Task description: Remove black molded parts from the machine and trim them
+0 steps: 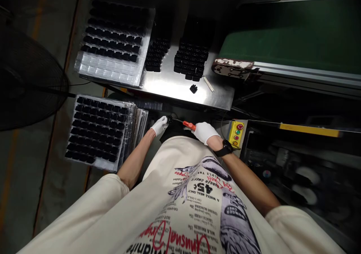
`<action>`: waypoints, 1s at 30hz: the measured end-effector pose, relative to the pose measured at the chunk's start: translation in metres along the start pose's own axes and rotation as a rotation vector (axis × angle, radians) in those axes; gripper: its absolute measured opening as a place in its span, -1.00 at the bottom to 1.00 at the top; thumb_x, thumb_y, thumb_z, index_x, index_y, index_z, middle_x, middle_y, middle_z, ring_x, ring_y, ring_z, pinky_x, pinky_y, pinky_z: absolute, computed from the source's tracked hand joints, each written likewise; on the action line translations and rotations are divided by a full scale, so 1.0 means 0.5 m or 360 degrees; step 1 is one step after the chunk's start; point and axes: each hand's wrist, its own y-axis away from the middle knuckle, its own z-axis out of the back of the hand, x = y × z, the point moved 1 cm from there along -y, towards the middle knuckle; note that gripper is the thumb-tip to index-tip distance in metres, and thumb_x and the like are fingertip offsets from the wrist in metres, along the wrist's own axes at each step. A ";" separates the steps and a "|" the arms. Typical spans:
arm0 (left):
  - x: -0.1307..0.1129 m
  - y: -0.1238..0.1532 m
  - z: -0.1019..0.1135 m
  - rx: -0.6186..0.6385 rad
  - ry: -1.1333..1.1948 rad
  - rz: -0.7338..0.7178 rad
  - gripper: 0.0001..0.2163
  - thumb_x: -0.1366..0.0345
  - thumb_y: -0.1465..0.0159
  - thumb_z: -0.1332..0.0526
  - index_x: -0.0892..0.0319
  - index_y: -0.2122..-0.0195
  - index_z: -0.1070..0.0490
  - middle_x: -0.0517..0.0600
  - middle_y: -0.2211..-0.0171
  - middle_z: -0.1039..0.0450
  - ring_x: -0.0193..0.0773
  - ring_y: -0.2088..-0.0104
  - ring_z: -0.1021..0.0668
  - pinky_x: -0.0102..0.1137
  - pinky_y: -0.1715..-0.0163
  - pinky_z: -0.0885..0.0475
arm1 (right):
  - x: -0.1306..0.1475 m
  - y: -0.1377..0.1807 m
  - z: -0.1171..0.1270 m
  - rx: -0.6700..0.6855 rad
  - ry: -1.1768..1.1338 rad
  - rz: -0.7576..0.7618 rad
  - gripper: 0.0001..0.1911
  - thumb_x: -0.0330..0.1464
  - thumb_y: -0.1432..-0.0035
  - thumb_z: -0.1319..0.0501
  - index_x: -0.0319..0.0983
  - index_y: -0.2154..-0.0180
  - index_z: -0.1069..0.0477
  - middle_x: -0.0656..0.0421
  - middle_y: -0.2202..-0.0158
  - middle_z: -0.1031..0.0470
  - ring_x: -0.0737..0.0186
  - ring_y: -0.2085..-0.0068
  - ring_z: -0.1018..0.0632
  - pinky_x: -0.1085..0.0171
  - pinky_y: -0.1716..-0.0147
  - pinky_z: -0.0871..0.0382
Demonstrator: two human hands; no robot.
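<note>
My left hand (160, 126), in a white glove, pinches a small black plastic part (169, 119) just in front of my waist. White-gloved too, my right hand (205, 132) is wrapped round the red handle of a thin-shafted hand tool (188, 125). The tool's slim shaft points left toward the black part; whether its tip touches the part is too small to tell. Beyond my hands, a single black part (193, 88) lies near the front edge of the metal table (222, 98). Rows of similar black parts (191, 60) stand behind it.
A tray of black parts (97, 131) tops a stack at left, and another clear tray (109, 69) lies on the table. A thin pale strip (208, 84) rests by the parts. A green conveyor (293, 35), a yellow button box (236, 133) and a fan (28, 81) surround me.
</note>
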 end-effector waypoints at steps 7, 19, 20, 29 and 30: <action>0.007 0.028 0.033 0.0178 0.0322 0.0212 -0.62 0.50 -0.32 -0.47 0.11 0.33 -0.22 -0.20 0.48 -0.05 -0.45 0.58 -0.12 -0.52 0.57 -0.10 | 0.005 0.008 0.009 -0.0001 0.0057 0.0072 -0.55 -0.11 -0.53 -0.29 -0.35 -0.11 -0.70 -0.22 -0.05 -0.72 -0.27 -0.04 -0.72 0.12 0.00 -0.49; 0.009 0.043 0.040 0.0207 0.0509 0.0403 -0.70 0.58 -0.32 -0.40 0.15 0.35 -0.29 -0.16 0.47 -0.11 -0.45 0.58 -0.16 -0.52 0.59 -0.11 | 0.021 0.027 0.014 0.0027 0.0062 0.0068 -0.59 -0.21 -0.54 -0.25 -0.39 -0.08 -0.72 -0.26 -0.02 -0.72 -0.28 0.00 -0.73 0.10 0.03 -0.53; 0.010 0.046 0.038 0.0195 0.0525 0.0417 -0.72 0.58 -0.34 -0.36 0.15 0.35 -0.30 -0.15 0.46 -0.13 -0.45 0.58 -0.16 -0.52 0.59 -0.10 | 0.021 0.028 0.015 0.0028 0.0064 0.0068 -0.59 -0.22 -0.54 -0.25 -0.39 -0.09 -0.71 -0.25 -0.02 -0.72 -0.28 0.00 -0.73 0.10 0.03 -0.53; 0.025 0.053 0.006 0.0057 0.0677 0.0285 -0.80 0.58 -0.47 -0.15 0.19 0.27 -0.42 -0.07 0.42 -0.27 -0.48 0.63 -0.12 -0.48 0.65 -0.12 | 0.017 0.029 0.014 0.0034 0.0074 0.0077 -0.59 -0.21 -0.55 -0.24 -0.40 -0.07 -0.72 -0.26 0.00 -0.72 -0.26 0.00 -0.73 0.11 0.03 -0.53; 0.026 0.052 0.002 0.0039 0.0686 0.0255 -0.80 0.56 -0.49 -0.14 0.18 0.26 -0.42 -0.08 0.44 -0.26 -0.48 0.63 -0.11 -0.48 0.65 -0.12 | 0.017 0.030 0.014 0.0044 0.0068 0.0082 -0.59 -0.21 -0.55 -0.25 -0.40 -0.07 -0.72 -0.26 -0.01 -0.72 -0.26 0.00 -0.73 0.11 0.03 -0.52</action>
